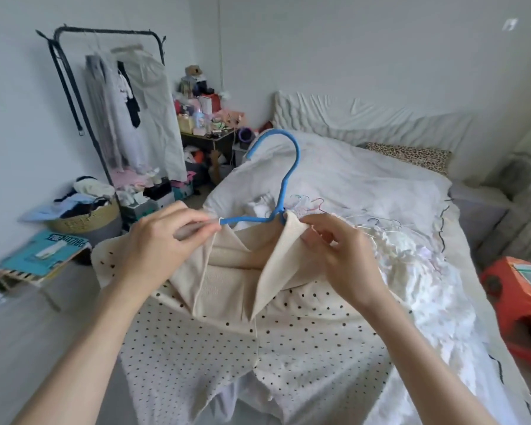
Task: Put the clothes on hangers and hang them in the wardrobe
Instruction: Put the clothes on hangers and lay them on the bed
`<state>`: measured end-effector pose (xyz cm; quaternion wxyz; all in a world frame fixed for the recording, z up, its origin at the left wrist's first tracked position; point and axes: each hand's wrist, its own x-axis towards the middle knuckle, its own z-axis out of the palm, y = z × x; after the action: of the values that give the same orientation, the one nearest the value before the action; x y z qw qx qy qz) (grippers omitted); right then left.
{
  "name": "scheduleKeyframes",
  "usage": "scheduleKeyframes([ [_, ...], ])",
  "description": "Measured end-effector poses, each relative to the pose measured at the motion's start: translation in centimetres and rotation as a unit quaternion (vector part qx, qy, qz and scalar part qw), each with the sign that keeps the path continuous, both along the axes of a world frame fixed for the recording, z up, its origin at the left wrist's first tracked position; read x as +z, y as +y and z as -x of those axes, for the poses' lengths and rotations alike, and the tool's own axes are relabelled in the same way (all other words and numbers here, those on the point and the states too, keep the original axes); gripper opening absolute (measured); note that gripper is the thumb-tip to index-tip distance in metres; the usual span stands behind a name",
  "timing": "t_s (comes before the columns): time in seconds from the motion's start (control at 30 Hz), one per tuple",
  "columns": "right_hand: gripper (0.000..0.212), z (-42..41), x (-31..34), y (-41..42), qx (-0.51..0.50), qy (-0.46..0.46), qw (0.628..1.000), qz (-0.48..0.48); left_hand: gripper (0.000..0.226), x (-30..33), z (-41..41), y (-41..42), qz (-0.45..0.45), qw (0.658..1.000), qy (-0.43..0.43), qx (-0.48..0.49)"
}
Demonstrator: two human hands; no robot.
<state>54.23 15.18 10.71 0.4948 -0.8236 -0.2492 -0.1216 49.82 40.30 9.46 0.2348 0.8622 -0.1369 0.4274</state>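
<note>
A cream garment with small black dots (304,338) hangs in front of me over the bed, its plain inner side folded open at the collar. A blue hanger (290,170) sticks up out of the neck opening, hook upward. My left hand (163,240) pinches the hanger's left arm together with the garment's shoulder. My right hand (341,250) pinches the right collar edge just beside the hanger's neck. The hanger's right arm is hidden inside the cloth. A black clothes rack (105,87) with pale garments hanging on it stands at the far left wall.
The bed (365,179) carries a white duvet, several loose wire hangers (380,223) and a pile of white clothes (411,271). A woven basket of laundry (86,210) and a cluttered side table (209,127) stand at left. An orange stool (518,308) is at right.
</note>
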Motion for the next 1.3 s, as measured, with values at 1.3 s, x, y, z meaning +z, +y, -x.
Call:
scheduleKeyframes([
  [1.3,0.021,-64.1,-15.5,17.6,-0.226,0.153,0.954,0.121,0.023,-15.1,-70.0,15.1,-0.021,0.946,0.321,-0.045],
])
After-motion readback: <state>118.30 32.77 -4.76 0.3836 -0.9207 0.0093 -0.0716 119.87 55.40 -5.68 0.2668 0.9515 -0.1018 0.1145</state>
